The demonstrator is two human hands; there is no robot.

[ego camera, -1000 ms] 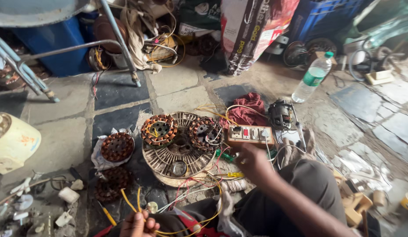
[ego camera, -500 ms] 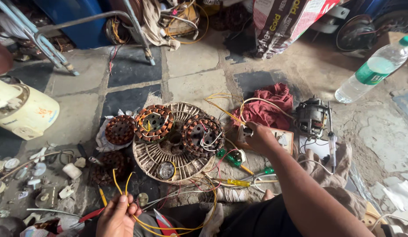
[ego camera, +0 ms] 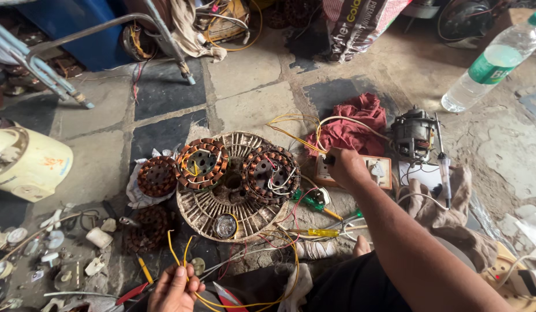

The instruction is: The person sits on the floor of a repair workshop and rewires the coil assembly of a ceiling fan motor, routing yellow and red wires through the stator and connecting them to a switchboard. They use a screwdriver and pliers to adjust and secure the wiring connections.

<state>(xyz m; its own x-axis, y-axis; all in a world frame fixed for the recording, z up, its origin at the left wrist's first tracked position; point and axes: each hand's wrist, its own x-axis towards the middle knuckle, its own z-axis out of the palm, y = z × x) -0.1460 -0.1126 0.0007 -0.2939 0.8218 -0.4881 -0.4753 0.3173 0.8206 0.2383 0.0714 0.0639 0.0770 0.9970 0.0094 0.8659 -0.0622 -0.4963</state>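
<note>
My right hand (ego camera: pixel 344 166) reaches out over a wooden switch board (ego camera: pixel 377 171) and grips a dark plug or knob at its left end, where yellow and white wires (ego camera: pixel 297 132) come in. At the bottom of the view my left hand (ego camera: pixel 175 289) pinches a bundle of yellow wires (ego camera: pixel 181 254) that loop up and back across the floor. Between the hands lies a round fan grille (ego camera: pixel 221 211) carrying two copper-wound stators (ego camera: pixel 203 162), with a third stator (ego camera: pixel 157 177) on white paper to its left.
A red cloth (ego camera: pixel 355 124), a small motor (ego camera: pixel 414 134), a soldering iron (ego camera: pixel 443 164) and a plastic water bottle (ego camera: pixel 492 60) lie to the right. Screwdrivers (ego camera: pixel 314 202) and pliers sit near the grille. A cream cylinder (ego camera: pixel 26 166) and small parts are at left, a metal stand (ego camera: pixel 60 86) behind.
The view has shifted closer and lower. My right hand moved left along the switch board to its plug end. My left hand stays low on the yellow wires.
</note>
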